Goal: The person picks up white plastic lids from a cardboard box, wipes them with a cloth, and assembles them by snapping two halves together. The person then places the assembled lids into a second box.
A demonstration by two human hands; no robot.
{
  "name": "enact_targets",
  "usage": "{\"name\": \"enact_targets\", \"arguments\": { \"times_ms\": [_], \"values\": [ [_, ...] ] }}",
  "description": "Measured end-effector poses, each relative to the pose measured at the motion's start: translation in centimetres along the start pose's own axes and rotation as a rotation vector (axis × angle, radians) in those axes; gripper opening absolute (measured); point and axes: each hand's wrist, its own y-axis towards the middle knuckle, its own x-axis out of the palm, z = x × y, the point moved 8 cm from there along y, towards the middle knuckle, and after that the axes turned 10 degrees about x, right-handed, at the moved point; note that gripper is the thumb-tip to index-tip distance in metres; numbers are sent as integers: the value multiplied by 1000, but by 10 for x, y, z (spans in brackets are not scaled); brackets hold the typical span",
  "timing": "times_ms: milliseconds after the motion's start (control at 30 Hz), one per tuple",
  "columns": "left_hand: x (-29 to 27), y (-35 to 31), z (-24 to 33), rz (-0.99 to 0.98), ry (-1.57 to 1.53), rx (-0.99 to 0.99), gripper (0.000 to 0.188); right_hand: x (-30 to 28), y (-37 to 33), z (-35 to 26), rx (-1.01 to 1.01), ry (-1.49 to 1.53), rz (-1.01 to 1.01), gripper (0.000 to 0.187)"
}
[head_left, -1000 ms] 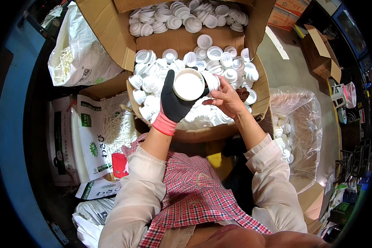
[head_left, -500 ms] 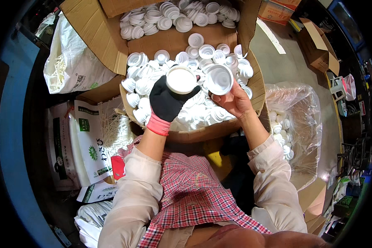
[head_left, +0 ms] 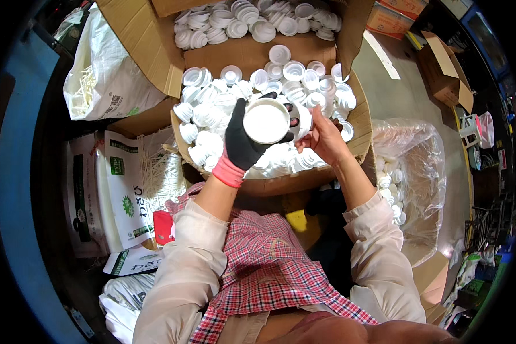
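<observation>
Centered over the open cardboard box (head_left: 361, 117), the round white container (head_left: 266, 121) sits in the gloved left hand (head_left: 242, 142), its wide face turned toward the camera. Clock positions below refer to this container, with twelve o'clock pointing away from the person.

Left fingers: partly closed around the side wall, with dark glove material visible at nine, twelve and four o'clock; grip established. Right hand (head_left: 328, 139): bare, at three to four o'clock, fingers bent and appearing to pinch the outer edge of a second white piece (head_left: 304, 123). Dark left fingertips show against that piece; whether it is single or stacked cannot be determined.

Surrounding items: loose white cups (head_left: 231, 74) fill the box, with a further heap (head_left: 264, 30) at twelve o'clock. A plastic-lined carton (head_left: 427, 172) stands at four o'clock; a white sack (head_left: 117, 86) lies at ten o'clock.

Handling notes (judged from appearance): the container should be light, smooth and fairly stiff, with thin walls that may flex or dent under hard squeezing. Support from beneath and hold by the side wall, just below the rim. Smooth bare-hand contact may slip; the glove should improve grip.
</observation>
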Motion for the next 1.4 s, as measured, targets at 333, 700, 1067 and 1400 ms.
{"name": "enact_targets", "arguments": {
  "times_ms": [333, 700, 1067, 1400],
  "values": [
    [-2, -3, 8, -97, -157, -10, 69, 43, -16, -31, -324, -711, 171, 69],
    [40, -31, 7, -407, 2268, 893, 55, 100, -48, -54, -711, -1176, 505, 62],
    [31, -31, 10, -322, 1595, 877, 52, 103, -48, -50, -859, -1225, 536, 64],
    [25, -24, 8, -181, 1201, 585, 56, 106, -48, -48, -780, -1261, 549, 65]
  ]
}}
